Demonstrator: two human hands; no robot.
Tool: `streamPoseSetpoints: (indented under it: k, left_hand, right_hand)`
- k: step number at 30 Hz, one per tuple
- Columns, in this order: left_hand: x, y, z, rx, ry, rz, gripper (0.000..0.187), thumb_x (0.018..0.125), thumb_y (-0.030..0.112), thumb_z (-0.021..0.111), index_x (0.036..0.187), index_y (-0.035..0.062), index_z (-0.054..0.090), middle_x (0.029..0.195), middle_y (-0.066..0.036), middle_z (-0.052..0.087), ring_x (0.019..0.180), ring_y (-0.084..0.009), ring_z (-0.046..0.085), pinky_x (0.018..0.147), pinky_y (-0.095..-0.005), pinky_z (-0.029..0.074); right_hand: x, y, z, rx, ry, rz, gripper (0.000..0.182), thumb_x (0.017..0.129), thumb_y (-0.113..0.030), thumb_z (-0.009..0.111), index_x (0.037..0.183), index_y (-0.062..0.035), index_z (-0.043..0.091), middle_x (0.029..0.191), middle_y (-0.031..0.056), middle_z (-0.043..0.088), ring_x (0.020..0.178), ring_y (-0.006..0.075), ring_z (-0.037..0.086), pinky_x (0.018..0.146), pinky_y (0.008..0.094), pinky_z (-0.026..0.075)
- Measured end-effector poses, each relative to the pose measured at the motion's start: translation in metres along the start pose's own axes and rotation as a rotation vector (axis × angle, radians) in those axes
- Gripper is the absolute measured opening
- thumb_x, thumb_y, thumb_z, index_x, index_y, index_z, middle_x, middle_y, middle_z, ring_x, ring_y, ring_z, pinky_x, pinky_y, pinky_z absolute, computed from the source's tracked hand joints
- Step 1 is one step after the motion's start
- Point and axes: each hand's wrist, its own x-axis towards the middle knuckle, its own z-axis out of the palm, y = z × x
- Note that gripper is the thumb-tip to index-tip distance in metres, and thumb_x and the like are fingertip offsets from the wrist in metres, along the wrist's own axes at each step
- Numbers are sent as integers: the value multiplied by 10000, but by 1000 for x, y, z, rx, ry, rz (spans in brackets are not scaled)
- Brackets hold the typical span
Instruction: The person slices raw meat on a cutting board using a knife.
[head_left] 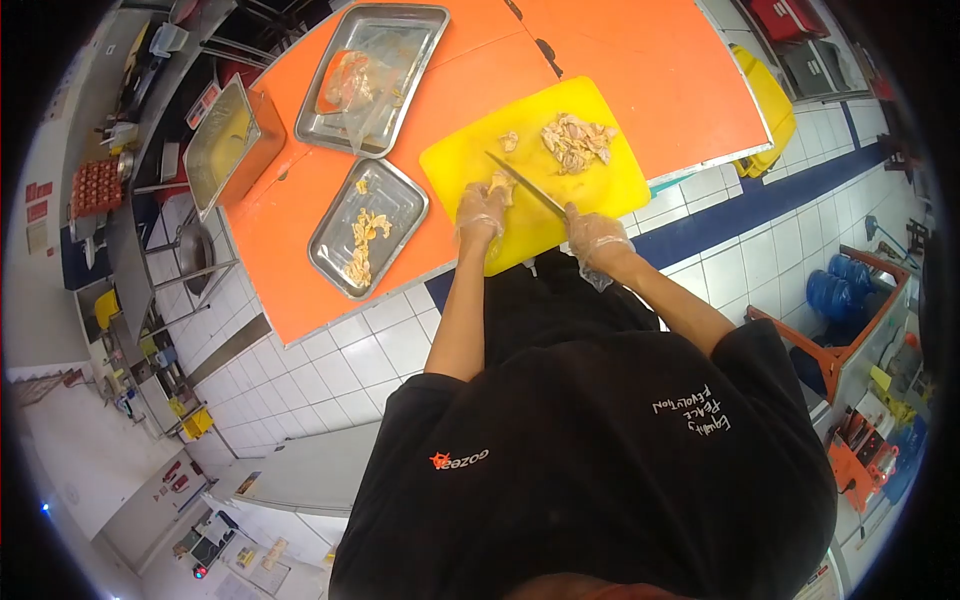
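Note:
A yellow cutting board (pixel 540 230) lies on the orange table. Gloved in clear plastic, my right hand (pixel 597 241) is wrapped round the handle of a knife (pixel 532 188), whose blade points up and left over the board. My left hand (pixel 481 212), also gloved, holds a piece of meat (pixel 502 187) at the board's left side, just left of the blade. A pile of meat pieces (pixel 577 143) rests on the upper right of the board, and a small piece (pixel 508 141) lies near the knife tip.
Left of the board, a small metal tray (pixel 401 238) holds cut pieces. Behind it, a larger tray (pixel 424 66) holds a plastic bag and an orange item. A deep metal container (pixel 262 143) stands at the left edge of the orange table (pixel 268 251).

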Motion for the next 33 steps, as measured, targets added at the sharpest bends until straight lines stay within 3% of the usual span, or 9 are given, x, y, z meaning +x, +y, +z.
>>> streamPoseSetpoints:
  k: [4, 9, 14, 16, 18, 24, 28, 30, 33]
  left_hand:
    - [-1, -7, -1, 110, 76, 70, 521, 913, 412, 823, 1166, -34, 732, 1045, -222, 786, 954, -345, 759, 881, -439, 579]
    - [-5, -18, 4, 141, 300, 356, 413, 891, 322, 848, 1095, -27, 760, 983, -233, 782, 911, -385, 755, 846, -473, 583]
    - [-11, -11, 3, 90, 256, 333, 257, 928, 243, 811, 954, -11, 785, 944, -226, 769, 855, -399, 743, 776, -489, 568]
    - [-18, -15, 3, 156, 210, 265, 240, 931, 230, 806, 928, -9, 789, 939, -228, 764, 844, -408, 738, 758, -495, 562]
    - [-11, -18, 4, 188, 237, 364, 236, 931, 229, 801, 959, -5, 798, 946, -245, 754, 860, -420, 734, 754, -503, 552]
    - [-8, -25, 8, 142, 246, 364, 227, 944, 214, 783, 960, -12, 799, 962, -234, 783, 888, -395, 760, 800, -464, 587]
    - [-15, -10, -10, -3, 94, 172, 229, 988, 206, 753, 1006, -17, 805, 1011, -235, 795, 968, -340, 786, 846, -435, 596]
    - [2, -38, 7, -218, 204, 190, 305, 1001, 233, 770, 1132, -43, 763, 1003, -217, 796, 951, -279, 782, 837, -406, 590]
    - [15, -48, 6, -546, 117, 164, 424, 999, 254, 784, 1285, -45, 693, 1069, -202, 786, 1000, -251, 758, 877, -395, 588]
  right_hand:
    - [15, 8, 4, -3, 74, -5, 402, 1171, -335, 408, 1404, -54, 577, 1039, 243, 800, 989, 469, 768, 869, 600, 583]
    - [-11, -11, -8, -47, 38, -37, 375, 1171, -319, 411, 1383, -55, 572, 1030, 265, 794, 979, 468, 771, 839, 596, 592]
    - [-7, -17, 13, -88, -101, 28, 296, 1128, -198, 418, 1319, -45, 585, 1060, 254, 806, 1017, 446, 790, 880, 573, 610]
    - [10, -19, 28, -133, 38, -118, 321, 1129, -229, 460, 1368, -38, 558, 969, 250, 800, 903, 452, 788, 790, 587, 611]
    - [36, -41, 17, -19, 6, -53, 294, 1105, -207, 466, 1333, -50, 566, 1049, 257, 805, 1019, 437, 795, 860, 556, 617]
    - [98, -89, -14, 18, 62, -150, 304, 1109, -222, 472, 1343, -49, 559, 1052, 252, 801, 996, 447, 789, 858, 569, 612]
    - [47, -39, 13, 23, -18, -60, 330, 1131, -256, 440, 1364, -47, 544, 1116, 278, 788, 1086, 459, 764, 918, 589, 586]
    - [12, -9, 23, 0, -87, -5, 347, 1144, -282, 418, 1358, -42, 548, 1119, 282, 784, 1105, 472, 752, 942, 602, 571]
    - [-18, 4, 11, -18, -147, 24, 367, 1158, -313, 391, 1324, -37, 567, 1111, 283, 780, 1089, 484, 744, 946, 613, 559]
